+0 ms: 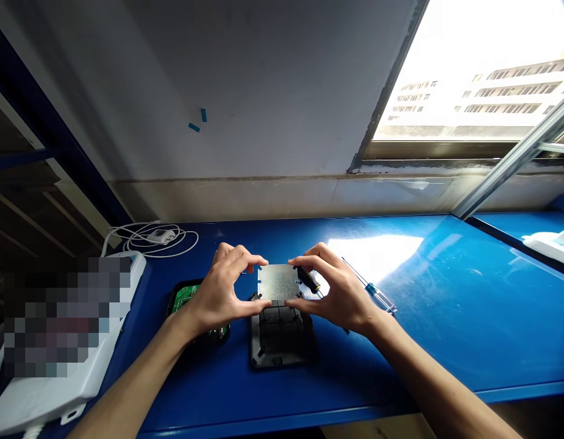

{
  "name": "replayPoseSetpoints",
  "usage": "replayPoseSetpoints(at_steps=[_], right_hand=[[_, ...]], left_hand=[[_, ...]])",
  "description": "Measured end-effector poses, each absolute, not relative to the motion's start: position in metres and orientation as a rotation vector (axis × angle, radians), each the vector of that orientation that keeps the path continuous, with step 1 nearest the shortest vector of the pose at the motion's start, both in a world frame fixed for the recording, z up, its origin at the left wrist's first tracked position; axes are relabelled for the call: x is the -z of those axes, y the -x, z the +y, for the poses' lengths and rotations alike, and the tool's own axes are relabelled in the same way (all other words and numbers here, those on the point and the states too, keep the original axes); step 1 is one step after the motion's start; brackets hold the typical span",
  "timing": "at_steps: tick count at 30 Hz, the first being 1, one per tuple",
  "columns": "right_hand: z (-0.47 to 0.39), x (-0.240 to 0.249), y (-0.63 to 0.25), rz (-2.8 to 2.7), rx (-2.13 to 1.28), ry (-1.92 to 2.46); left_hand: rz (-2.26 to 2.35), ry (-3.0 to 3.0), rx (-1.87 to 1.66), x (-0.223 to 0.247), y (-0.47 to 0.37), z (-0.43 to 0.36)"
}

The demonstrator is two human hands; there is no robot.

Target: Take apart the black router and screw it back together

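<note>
A thin grey metal plate (278,282) with small notches along its sides is held up between my two hands. My left hand (224,285) pinches its left corners between thumb and fingers. On the other side, my right hand (331,283) grips the right corners the same way. Just below the plate lies a black plastic housing (282,347), its ribbed inside facing up. Partly hidden behind my left hand and wrist is a black casing with a green circuit board (185,295). A black-handled screwdriver (309,279) shows behind the plate, beside my right fingers.
A screwdriver with a clear blue handle (380,297) lies right of my right hand. At the left stands a white device (103,341), its face pixelated. A coiled white cable (160,236) rests at the back left of the blue table (446,317), against the wall.
</note>
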State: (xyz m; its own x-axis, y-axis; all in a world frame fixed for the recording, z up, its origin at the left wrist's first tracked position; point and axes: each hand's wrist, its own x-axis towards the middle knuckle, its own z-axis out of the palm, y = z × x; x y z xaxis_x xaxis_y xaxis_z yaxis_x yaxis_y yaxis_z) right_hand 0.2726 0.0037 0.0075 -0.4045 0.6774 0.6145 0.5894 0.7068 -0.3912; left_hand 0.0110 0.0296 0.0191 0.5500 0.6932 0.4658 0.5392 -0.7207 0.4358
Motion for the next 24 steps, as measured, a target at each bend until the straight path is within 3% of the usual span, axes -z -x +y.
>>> replayPoseSetpoints(at_steps=[13,24], right_hand=[[-0.007,-0.012,-0.257,-2.084,0.036,0.761],[-0.011,-0.011,-0.251,-2.1,0.09,0.684]], left_hand=[[0.939,-2.654,-0.868,-0.012,-0.018,0.026],[0.803,-2.724,-1.022,-0.012,-0.023,0.013]])
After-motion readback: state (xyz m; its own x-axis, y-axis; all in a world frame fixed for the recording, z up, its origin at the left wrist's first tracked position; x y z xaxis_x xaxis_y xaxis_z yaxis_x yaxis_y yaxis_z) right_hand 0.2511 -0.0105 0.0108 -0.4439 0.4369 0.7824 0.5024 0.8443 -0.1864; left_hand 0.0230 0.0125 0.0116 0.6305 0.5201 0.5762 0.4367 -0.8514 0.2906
